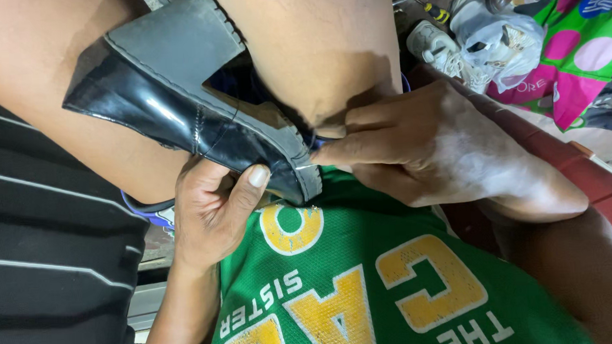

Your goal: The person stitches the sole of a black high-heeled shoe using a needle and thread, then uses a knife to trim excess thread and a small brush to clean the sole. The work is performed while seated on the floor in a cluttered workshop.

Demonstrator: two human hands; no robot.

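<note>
Left hand (pixel 209 213) cupped under the toe of a glossy black chunky-heeled shoe (pixel 181 102), thumb pressed on the upper near the sole edge, gripping it firmly; right hand (pixel 434 147) pinched at the toe's welt, fingertips closed on something too small to make out, perhaps a thread or needle. Shoe braced sole-up between bare knees, above a green shirt with yellow lettering (pixel 364 292). Best done, judging from this, with the toe kept clamped steady and each pull drawn straight along the seam; clear plastic bag (pixel 498 40) and screwdriver (pixel 430 8) well apart on the floor.
</note>
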